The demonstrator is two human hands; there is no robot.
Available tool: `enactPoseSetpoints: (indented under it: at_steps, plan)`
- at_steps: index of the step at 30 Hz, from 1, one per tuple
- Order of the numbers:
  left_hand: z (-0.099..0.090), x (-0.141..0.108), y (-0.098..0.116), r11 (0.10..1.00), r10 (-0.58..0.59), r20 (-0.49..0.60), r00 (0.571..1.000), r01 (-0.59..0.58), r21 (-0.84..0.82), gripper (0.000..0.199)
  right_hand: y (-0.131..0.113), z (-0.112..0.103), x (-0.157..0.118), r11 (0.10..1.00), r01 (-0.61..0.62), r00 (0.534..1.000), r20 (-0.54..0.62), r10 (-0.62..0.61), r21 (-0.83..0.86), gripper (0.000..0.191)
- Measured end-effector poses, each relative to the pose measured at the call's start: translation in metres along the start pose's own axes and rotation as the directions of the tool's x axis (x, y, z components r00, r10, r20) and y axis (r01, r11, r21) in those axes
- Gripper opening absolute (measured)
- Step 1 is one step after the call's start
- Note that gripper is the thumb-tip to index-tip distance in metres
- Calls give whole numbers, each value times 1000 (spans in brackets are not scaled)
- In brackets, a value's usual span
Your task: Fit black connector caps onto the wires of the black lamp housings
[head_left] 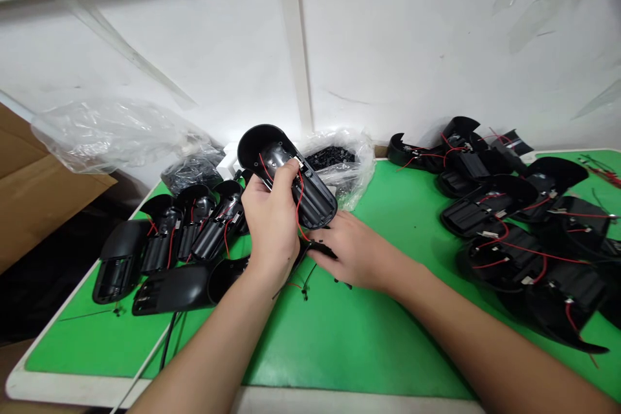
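Note:
My left hand (272, 210) grips a black plastic housing (315, 204), its thumb pressing near a small white connector (296, 162). The housing is tilted above the table, its curved hood up and its long ribbed compartment toward the right. A red wire (299, 207) hangs over its side. My right hand (352, 249) is low beside the housing's bottom end, fingers curled at a dark curved part (317, 247). Its fingertips are partly hidden, and I cannot make out what they hold. Small black bits (342, 284) and a thin-wired piece (305, 291) lie below.
More black housings (162, 239) stand or lie at the left, one face down (182, 288). A heap of wired housings (514, 207) covers the right side. At the back sits a clear bag of small black parts (334, 158). A cardboard box (43, 187) is far left.

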State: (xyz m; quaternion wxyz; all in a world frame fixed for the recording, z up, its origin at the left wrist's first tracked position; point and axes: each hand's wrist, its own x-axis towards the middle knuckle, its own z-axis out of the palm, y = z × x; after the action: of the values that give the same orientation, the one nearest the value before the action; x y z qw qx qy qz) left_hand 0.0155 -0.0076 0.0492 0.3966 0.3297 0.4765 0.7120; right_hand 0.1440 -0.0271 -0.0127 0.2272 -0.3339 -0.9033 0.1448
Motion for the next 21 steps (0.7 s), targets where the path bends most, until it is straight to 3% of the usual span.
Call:
enactPoseSetpoints:
  at_steps: [7, 21]
  plan:
    - [1, 1, -1, 1000, 2, 0, 1000, -2, -23, 31, 2, 3, 2, 999, 25, 999, -25, -26, -22, 15]
    - [1, 1, -2, 1000, -1, 0, 1000, 1, -15, 30, 9, -9, -3, 998, -61, 998, 3, 61, 20, 12]
